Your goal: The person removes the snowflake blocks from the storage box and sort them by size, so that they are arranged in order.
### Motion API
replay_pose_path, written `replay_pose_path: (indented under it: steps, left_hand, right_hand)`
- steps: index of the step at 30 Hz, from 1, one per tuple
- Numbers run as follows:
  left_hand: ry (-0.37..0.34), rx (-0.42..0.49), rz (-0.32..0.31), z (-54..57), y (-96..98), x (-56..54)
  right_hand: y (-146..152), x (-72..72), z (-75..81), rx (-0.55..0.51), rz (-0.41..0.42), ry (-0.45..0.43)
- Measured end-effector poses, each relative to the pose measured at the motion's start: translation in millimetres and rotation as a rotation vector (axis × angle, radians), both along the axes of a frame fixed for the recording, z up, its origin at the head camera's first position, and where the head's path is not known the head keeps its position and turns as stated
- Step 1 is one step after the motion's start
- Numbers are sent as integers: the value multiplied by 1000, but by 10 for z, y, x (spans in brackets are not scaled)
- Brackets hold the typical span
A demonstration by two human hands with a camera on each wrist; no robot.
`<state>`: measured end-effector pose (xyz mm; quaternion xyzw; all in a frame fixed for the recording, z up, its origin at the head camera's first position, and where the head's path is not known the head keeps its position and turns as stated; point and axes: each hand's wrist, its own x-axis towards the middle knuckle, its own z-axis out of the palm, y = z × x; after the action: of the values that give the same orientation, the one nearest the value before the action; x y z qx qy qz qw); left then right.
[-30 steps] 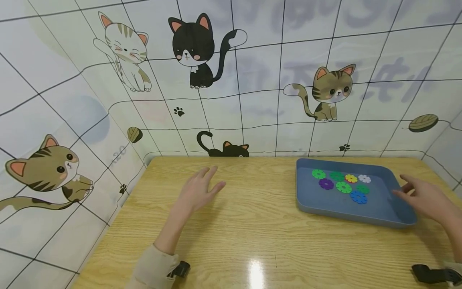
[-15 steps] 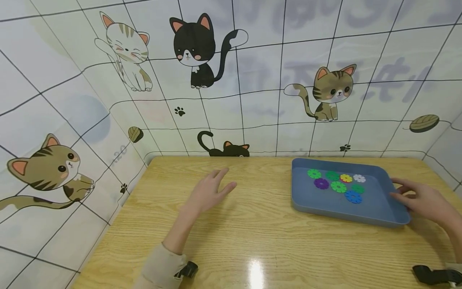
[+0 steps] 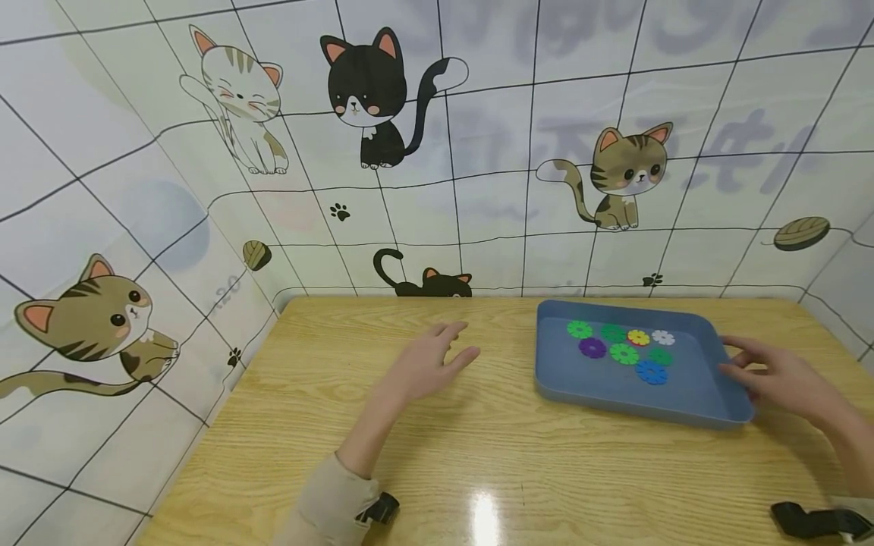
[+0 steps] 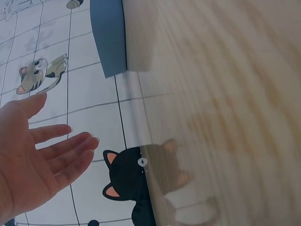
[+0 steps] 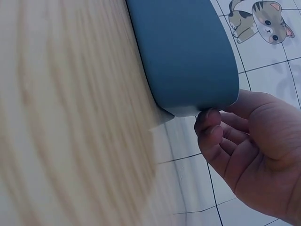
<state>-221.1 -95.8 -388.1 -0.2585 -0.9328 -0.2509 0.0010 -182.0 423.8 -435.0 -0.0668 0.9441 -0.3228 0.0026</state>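
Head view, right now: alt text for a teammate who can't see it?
A person's right hand grips the right end of a blue-grey tray of colourful flower-shaped discs on a wooden table. The left hand hovers empty to the tray's left; cartoon cats decorate the wall behind.

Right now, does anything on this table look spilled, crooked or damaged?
Only the blue tray looks slightly askew: its far edge slants against the back edge of the table. The colored discs lie inside it; I see no spill or damage.
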Motion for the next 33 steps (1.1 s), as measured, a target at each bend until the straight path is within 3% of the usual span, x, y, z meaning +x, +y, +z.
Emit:
replay_pose_path:
  steps: [11, 18, 28, 33]
  left_hand:
    - [-32, 60, -119, 11, 401, 15]
    - [-22, 82, -181, 12, 682, -43]
    - [-100, 167, -255, -44, 1063, -131]
    - [-130, 164, -267, -73, 1259, -153]
  right_hand:
    - [-78, 5, 6, -10, 22, -8]
    - [-124, -1, 27, -19, 32, -26]
    - [-158, -10, 26, -36, 49, -8]
    - [-160, -3, 42, -51, 63, 10]
